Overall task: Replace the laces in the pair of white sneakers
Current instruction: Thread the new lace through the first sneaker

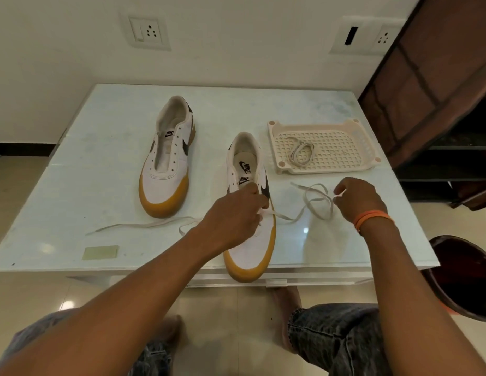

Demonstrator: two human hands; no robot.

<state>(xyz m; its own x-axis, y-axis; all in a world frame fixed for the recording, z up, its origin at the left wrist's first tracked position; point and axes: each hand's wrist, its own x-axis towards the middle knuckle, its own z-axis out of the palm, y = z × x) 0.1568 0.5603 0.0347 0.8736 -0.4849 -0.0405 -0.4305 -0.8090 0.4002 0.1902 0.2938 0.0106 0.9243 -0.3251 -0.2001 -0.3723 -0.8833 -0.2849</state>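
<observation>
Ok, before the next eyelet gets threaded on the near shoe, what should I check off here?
1. Lace end held: ok, right hand pinches it.
2. Near shoe steadied: ok, left hand grips at its eyelets.
3. Lace free of knots: cannot tell; it loops loosely on the table.
4. Which eyelet is next: cannot tell, left hand covers them.
5. Far shoe out of the way: ok, it stands apart, unlaced.
6. Second lace ready: ok, coiled in the tray.
</observation>
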